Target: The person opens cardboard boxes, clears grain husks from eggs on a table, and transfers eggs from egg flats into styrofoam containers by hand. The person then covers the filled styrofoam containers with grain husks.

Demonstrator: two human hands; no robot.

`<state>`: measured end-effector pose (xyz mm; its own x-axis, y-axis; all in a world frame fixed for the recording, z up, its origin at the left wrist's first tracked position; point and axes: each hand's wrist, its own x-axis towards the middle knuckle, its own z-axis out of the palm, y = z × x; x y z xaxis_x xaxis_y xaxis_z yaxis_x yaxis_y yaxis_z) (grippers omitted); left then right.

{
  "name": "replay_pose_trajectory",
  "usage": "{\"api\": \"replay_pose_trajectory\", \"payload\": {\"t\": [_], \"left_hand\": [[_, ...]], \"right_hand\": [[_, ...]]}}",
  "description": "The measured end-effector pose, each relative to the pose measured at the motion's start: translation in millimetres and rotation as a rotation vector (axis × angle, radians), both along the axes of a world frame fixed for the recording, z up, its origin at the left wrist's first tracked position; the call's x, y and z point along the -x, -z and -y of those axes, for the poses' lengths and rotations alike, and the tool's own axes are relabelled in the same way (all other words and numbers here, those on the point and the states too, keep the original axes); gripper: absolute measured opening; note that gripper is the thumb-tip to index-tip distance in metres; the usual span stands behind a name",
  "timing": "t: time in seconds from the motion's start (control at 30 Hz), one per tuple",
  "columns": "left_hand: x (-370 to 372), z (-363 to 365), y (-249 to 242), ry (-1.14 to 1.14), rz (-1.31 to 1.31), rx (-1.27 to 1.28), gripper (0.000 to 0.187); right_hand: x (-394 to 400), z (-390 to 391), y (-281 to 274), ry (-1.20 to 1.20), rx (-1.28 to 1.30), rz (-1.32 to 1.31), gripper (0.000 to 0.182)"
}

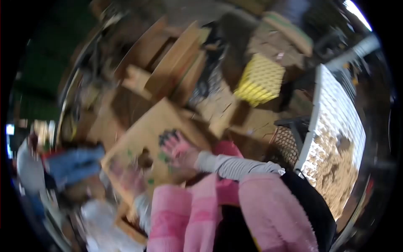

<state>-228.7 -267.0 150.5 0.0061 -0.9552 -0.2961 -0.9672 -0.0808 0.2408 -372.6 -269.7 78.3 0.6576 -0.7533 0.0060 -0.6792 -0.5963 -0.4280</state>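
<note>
A closed cardboard box (161,119) with green print and a dark hole or patch on its top is in front of me. My right hand (179,149), in a pink glove with dark fingertips, lies on the top with its fingers spread. My left hand (132,178) is at the left part of the same box. It is smeared by motion, so its fingers cannot be made out. Grey sleeves (239,165) cover my forearms. Pink fluffy clothing (273,206) shows below.
Open cardboard boxes (174,59) stand beyond. A stack of yellow moulded trays (262,80) is farther right. At the right edge stands a white gridded panel (336,109) with brown material (336,164) on it. Blue trousers of another person (73,166) and whitish plastic (103,222) are at left.
</note>
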Motion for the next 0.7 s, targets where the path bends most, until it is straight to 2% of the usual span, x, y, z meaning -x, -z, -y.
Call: {"api": "replay_pose_trajectory", "payload": {"t": [0.03, 0.07, 0.1, 0.17, 0.2, 0.23, 0.3, 0.33, 0.37, 0.4, 0.5, 0.53, 0.57, 0.63, 0.67, 0.7], "left_hand": [[2, -2, -5, -0.021, 0.042, 0.035, 0.064], [6, -2, -5, -0.047, 0.066, 0.093, 0.065], [10, -2, 7, -0.066, 0.097, 0.204, 0.063], [26, 7, 36, -0.081, 0.160, 0.429, 0.059], [37, 12, 53, -0.072, 0.185, 0.540, 0.057], [43, 7, 63, -0.062, 0.203, 0.629, 0.055], [43, 13, 69, -0.108, 0.081, 0.620, 0.059], [42, 14, 66, -0.120, 0.108, 0.523, 0.057], [44, 5, 67, -0.123, 0.116, 0.507, 0.057], [45, 1, 67, -0.130, 0.098, 0.498, 0.058], [45, 7, 67, -0.146, 0.036, 0.458, 0.059], [43, -1, 122, -0.086, 0.138, 0.473, 0.064], [50, -8, 145, -0.134, 0.324, 0.443, 0.072], [41, -3, 133, -0.098, 0.150, 0.374, 0.077], [40, 2, 123, -0.081, 0.189, 0.365, 0.077], [36, 8, 117, -0.085, 0.130, 0.369, 0.072]], "right_hand": [[-13, -3, 16, 0.059, 0.258, 0.048, 0.051], [-9, 4, -16, 0.189, 0.186, 0.206, 0.042], [-3, 26, -17, 0.288, 0.221, 0.573, 0.031], [26, 81, -28, 0.541, -0.260, 1.050, 0.036], [52, 116, -42, 0.665, -0.314, 1.158, 0.035], [81, 146, -57, 0.740, -0.246, 1.177, 0.034], [141, 201, -102, 0.816, 0.007, 1.170, 0.033], [157, 208, -120, 0.833, 0.109, 1.138, 0.033], [157, 204, -115, 0.844, 0.146, 1.046, 0.033], [140, 192, -92, 0.849, 0.135, 0.891, 0.033], [31, 119, 43, 0.760, -0.133, 0.350, 0.034], [5, 101, 73, 0.731, -0.209, 0.282, 0.034], [-10, 95, 89, 0.724, -0.270, 0.292, 0.035], [-10, 102, 86, 0.786, -0.425, 0.579, 0.037], [-8, 106, 76, 0.791, -0.499, 0.763, 0.038], [-5, 107, 55, 0.701, -0.420, 0.765, 0.039]]}}
